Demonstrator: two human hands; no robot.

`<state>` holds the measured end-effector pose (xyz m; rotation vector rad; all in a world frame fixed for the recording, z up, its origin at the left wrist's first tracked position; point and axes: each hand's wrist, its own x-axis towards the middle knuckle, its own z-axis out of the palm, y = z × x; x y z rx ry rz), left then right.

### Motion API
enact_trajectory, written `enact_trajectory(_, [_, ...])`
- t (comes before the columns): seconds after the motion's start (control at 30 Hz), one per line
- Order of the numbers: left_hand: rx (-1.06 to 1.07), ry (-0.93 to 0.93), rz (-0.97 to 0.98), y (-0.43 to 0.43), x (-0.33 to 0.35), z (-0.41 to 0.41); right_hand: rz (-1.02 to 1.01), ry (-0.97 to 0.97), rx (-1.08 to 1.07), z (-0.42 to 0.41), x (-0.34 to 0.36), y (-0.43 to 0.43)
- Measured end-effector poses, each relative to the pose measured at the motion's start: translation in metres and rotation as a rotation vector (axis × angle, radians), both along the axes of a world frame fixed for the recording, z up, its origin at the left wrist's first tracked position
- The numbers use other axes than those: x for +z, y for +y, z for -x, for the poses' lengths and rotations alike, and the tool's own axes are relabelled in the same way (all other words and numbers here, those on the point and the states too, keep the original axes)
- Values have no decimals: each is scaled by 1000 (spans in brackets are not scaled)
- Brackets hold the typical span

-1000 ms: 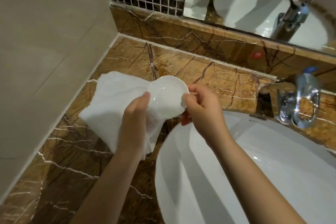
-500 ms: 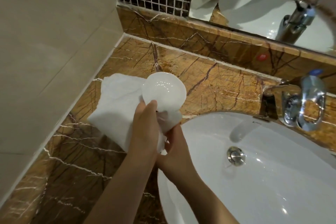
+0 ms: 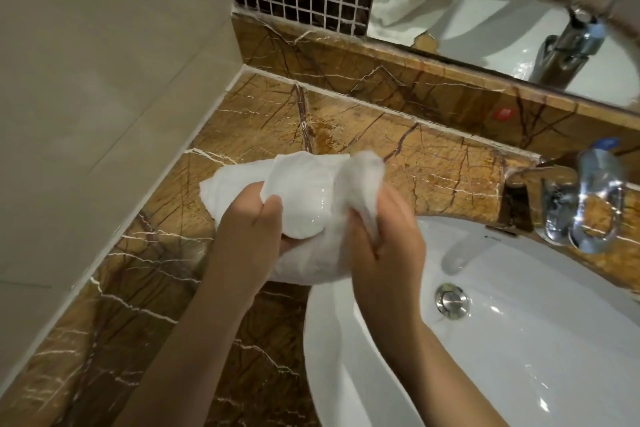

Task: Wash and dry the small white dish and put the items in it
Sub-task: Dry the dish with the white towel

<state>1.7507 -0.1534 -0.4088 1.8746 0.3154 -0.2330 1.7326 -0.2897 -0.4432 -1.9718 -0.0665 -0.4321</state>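
Observation:
The small white dish (image 3: 308,208) is tilted on edge above the counter by the sink's left rim, with a white towel (image 3: 239,177) wrapped around it. My left hand (image 3: 249,229) grips the dish's lower left rim through the towel, thumb on the glossy inside. My right hand (image 3: 384,239) is closed on a bunched fold of the towel and presses it against the dish's right side. Only the lower middle of the dish shows; the towel hides the remainder. No items for the dish are in view.
A white oval basin (image 3: 485,340) with a metal drain plug (image 3: 450,300) fills the lower right. A chrome faucet (image 3: 588,208) stands at the right. The brown marble counter (image 3: 145,288) meets a beige wall (image 3: 86,80) on the left. A mirror (image 3: 502,10) hangs behind.
My right hand has come up from under the dish and pulled the towel over its right side. The dish has tipped and is now mostly covered; before, its whole inside showed.

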Motion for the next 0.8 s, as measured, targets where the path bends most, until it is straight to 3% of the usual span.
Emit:
enact_trajectory(0.07, [-59,-77,147,-1,7,0,267,-19,83,-8,7,13])
enact_trajectory(0.1, [28,-143,189,-2,8,-1,413,-1,84,-11,10,18])
enact_trajectory(0.17, [120,3,297,-1,8,-3,644,19,62,-14,14,24])
enact_trajectory(0.3, [166,23,271,2,-4,-2,805,117,133,-18,14,27])
enact_trajectory(0.43, [280,74,438,-7,-18,6,842,197,83,-14,16,27])
enact_trajectory(0.53, [377,59,520,-13,-19,8,795,134,-3,-6,23,27])
enact_trajectory(0.63, [424,39,547,-14,-20,9,826,151,61,1,25,26])
enact_trajectory(0.8, [418,40,553,-11,-24,11,651,136,99,10,22,27])
